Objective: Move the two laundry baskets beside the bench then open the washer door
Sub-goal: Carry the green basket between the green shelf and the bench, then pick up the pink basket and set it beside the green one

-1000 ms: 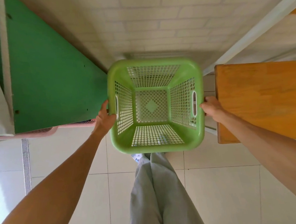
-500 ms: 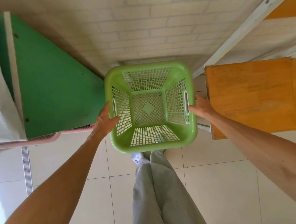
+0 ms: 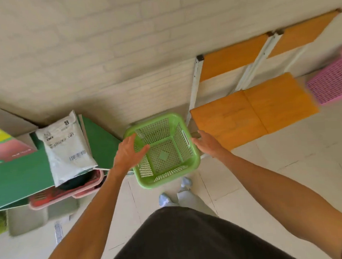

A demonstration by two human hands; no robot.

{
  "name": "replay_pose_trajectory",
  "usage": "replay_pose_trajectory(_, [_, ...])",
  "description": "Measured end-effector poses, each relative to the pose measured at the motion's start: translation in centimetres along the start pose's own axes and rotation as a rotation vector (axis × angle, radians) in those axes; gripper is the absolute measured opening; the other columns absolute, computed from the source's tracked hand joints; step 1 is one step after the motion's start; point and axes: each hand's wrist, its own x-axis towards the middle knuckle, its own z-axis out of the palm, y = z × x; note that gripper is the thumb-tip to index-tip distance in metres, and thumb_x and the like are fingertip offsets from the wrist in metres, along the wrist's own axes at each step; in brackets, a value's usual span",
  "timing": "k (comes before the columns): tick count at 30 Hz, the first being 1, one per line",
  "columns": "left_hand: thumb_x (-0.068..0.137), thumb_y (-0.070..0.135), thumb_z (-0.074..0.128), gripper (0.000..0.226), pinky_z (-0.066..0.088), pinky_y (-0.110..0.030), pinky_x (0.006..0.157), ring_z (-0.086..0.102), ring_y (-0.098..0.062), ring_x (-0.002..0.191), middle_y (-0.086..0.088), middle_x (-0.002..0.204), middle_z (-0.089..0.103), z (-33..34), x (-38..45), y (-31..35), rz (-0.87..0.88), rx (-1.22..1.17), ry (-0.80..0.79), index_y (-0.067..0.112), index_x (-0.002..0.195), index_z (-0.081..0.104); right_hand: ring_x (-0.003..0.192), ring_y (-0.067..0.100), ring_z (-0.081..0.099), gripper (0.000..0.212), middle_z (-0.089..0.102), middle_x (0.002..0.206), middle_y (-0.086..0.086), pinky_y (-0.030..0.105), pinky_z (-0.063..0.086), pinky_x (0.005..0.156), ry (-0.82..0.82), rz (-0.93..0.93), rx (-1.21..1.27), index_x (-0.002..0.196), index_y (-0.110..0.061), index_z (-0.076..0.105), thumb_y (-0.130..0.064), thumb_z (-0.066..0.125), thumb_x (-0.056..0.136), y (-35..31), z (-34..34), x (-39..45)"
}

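Both hands have let go of the green laundry basket (image 3: 164, 149), which now sits on the floor just left of the wooden bench (image 3: 253, 115). The left hand (image 3: 128, 152) hovers over its left rim with fingers spread; the right hand (image 3: 206, 142) hangs open beside its right side. The view has pulled back, and a pink laundry basket (image 3: 332, 81) now shows far right.

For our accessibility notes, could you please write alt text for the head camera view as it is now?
Seen from above, a person's open left hand and right hand hover at the sides of an empty green laundry basket on the tiled floor, between a green table and an orange wooden bench. A pink basket sits beyond the bench.
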Motion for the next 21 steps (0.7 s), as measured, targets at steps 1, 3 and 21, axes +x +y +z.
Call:
replay_pose_trajectory(1, [0.089,0.066,0.054,0.086,0.034,-0.059,0.114,0.036,-0.036,0.143,-0.015,0.156,0.04,-0.3,-0.5,1.2,0.036,0.047,-0.004,0.019,0.156,0.027,0.144,0.031,0.039,0.062,0.038,0.158,0.016,0.04,0.035,0.114,0.016,0.014,-0.002,0.156,-0.007,0.032,-0.041,0.044,0.105,0.6,-0.4,-1.5])
replay_pose_trajectory(3, [0.088,0.073,0.048,0.089,0.034,-0.058,0.113,0.037,-0.037,0.142,-0.016,0.155,0.04,-0.5,-1.3,3.8,0.121,0.174,-0.019,0.018,0.156,0.028,0.139,0.032,0.044,0.058,0.043,0.153,0.017,0.043,0.038,0.112,0.063,0.025,0.013,0.151,-0.006,0.038,-0.041,0.042,0.105,2.4,-1.1,-4.2])
replay_pose_trajectory(21, [0.092,0.068,0.047,0.086,0.033,-0.052,0.114,0.034,-0.035,0.144,-0.014,0.157,0.036,15.2,-2.2,45.7,0.593,0.409,-0.189,0.017,0.157,0.026,0.144,0.034,0.038,0.07,0.043,0.154,0.019,0.044,0.032,0.117,0.443,0.337,0.268,0.158,-0.007,0.027,-0.052,0.036,0.105,35.7,-21.2,-20.3])
